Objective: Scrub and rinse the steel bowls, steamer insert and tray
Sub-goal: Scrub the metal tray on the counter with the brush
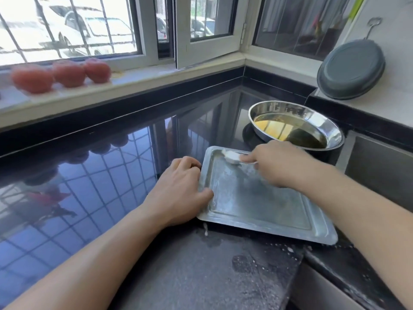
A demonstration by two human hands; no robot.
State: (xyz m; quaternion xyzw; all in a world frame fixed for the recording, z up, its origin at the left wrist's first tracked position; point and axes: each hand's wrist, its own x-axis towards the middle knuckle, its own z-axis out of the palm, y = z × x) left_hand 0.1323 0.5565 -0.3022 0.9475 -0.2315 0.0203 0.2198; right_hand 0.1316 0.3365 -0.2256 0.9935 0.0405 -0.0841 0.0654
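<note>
The wet front edge of the black bench [201, 276] lies nearest, speckled with water and a few white foam drops. On it, just behind, sits the steel tray [263, 211], flat, with its right end reaching toward the sink [380, 171] at the bench's right edge. The tray's floor is filmed with soapy water.

The left hand [178, 193] rests on the bench at the tray's left rim; its thumb hooks over the rim onto the tray while the other fingers curl along the outside, so the grip holds the tray. The right hand [281, 162] is over the tray's far end, fingers closed round a white foamy scrubber [232, 158] that presses into the tray's far left corner.

Just beyond the tray's far edge stands a round steel bowl [295, 124], resting on something dark and holding yellowish liquid. Toward the bench's far right corner a dark grey pan [350, 70] leans against the wall. Along the windowsill [138, 79] behind the bench's far edge, at the left, lie three red tomatoes [67, 73], blurred.
</note>
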